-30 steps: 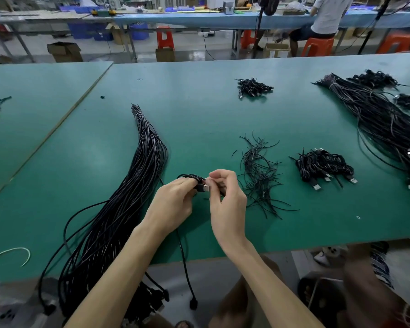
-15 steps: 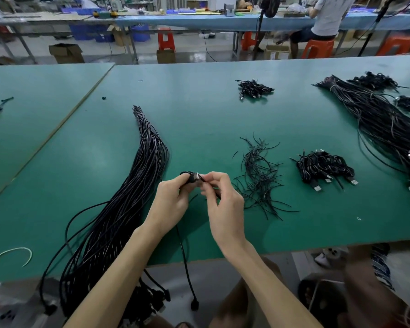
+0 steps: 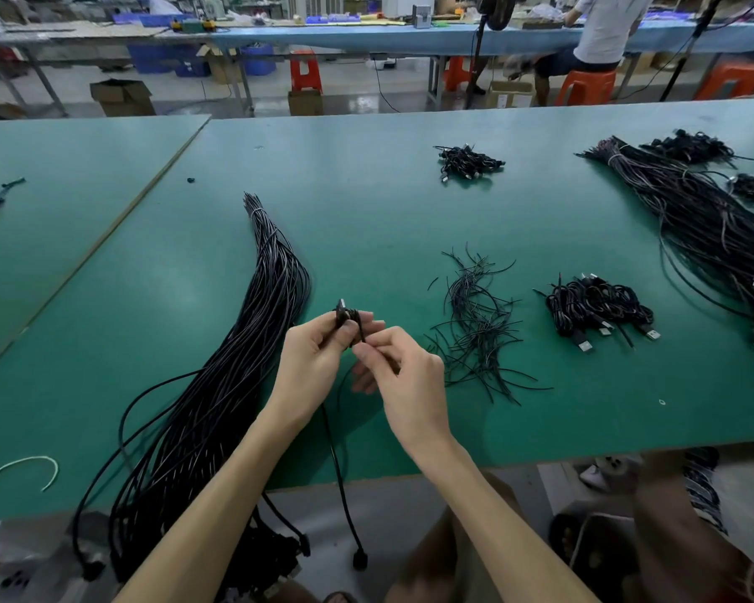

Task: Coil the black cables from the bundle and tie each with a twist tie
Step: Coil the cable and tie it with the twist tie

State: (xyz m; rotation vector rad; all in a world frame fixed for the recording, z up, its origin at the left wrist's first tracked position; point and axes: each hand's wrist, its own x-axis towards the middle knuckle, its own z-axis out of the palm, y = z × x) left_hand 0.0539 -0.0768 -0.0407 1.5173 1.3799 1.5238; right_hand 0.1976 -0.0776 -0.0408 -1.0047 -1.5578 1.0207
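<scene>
Green-topped work table (image 3: 388, 202), seen from the head of a person who is working at its near edge. The person's left hand (image 3: 312, 363) is gripping the start of a coil in one black cable (image 3: 338, 467). Its fingers are curling round a few tight loops, and the cable's metal-tipped plug (image 3: 341, 307) is sticking up above the thumb.

The right hand (image 3: 410, 385) is sitting just beside it, thumb and forefinger pinching the same cable close to the loops. From the hands, the uncoiled length is running back toward the person. It is crossing the table's near edge and hanging below it, ending in a second plug (image 3: 360, 559).

So the slack is lying below and nearer than both hands, its long axis running far to near. The right hand looks best placed to feed it up for the next wrap.

The large bundle of black cables (image 3: 236, 363) is lying to the left, spilling over the near edge. Loose twist ties (image 3: 475, 332) are lying just right of the right hand, with a heap of finished coils (image 3: 597, 311) beyond them.
</scene>
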